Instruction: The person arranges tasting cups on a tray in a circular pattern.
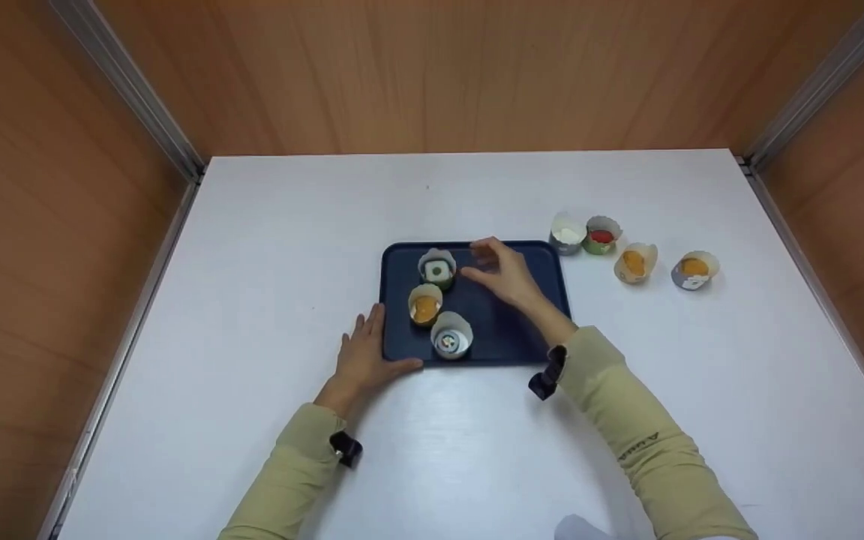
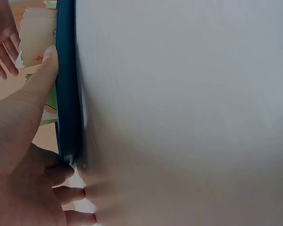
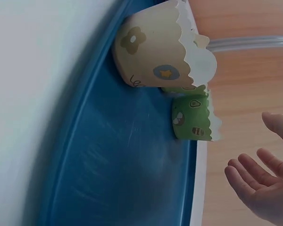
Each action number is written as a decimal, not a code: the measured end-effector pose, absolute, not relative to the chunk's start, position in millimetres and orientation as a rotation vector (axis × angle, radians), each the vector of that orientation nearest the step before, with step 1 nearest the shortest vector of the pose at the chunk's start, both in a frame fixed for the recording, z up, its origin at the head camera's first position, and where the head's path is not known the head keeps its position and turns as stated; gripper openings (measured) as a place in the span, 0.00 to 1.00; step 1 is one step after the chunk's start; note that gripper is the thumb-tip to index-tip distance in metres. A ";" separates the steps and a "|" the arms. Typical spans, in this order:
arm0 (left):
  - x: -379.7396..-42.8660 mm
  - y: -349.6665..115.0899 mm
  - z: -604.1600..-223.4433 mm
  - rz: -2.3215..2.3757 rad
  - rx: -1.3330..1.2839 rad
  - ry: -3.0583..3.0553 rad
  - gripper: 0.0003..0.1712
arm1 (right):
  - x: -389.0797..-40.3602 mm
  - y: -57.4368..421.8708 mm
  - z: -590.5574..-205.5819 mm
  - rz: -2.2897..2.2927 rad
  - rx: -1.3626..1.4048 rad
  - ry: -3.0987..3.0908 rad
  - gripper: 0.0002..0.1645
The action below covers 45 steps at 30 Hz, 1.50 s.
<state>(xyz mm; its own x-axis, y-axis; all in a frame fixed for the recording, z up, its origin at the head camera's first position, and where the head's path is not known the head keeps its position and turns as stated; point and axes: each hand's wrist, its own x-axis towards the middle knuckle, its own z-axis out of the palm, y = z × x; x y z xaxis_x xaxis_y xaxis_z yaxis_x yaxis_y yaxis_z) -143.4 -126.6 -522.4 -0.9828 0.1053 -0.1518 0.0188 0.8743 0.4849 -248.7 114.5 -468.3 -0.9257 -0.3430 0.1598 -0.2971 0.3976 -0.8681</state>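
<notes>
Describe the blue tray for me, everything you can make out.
The tray is a dark blue rectangle with rounded corners and a low raised rim. It looks like plastic, with faint pale marks on its surface. It lies flat on the white table. Three paper cups stand on its left half. At its near left corner the left hand rests its thumb against the near rim, fingers along the left edge. The right hand hovers above it, holding nothing.
</notes>
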 end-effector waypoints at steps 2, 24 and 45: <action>-143.2 -127.1 -523.1 0.745 0.103 2.879 0.67 | -244.9 120.8 -467.8 -1.629 -0.584 2.595 0.26; -143.1 -127.9 -522.8 0.744 0.116 2.891 0.67 | -209.0 192.6 -477.8 -1.848 -0.406 2.800 0.24; -141.9 -127.1 -521.3 0.735 0.116 2.891 0.66 | -205.6 266.6 -488.3 -1.876 -0.079 3.031 0.29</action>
<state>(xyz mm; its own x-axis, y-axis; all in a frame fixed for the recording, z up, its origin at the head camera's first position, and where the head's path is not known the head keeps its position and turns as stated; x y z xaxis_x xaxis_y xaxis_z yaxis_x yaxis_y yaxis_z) -141.9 -127.1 -521.3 -0.9847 0.1131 -0.1322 0.0362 0.8765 0.4801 -205.6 266.6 -488.3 -0.9104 0.1809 0.3722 -0.2525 0.4699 -0.8459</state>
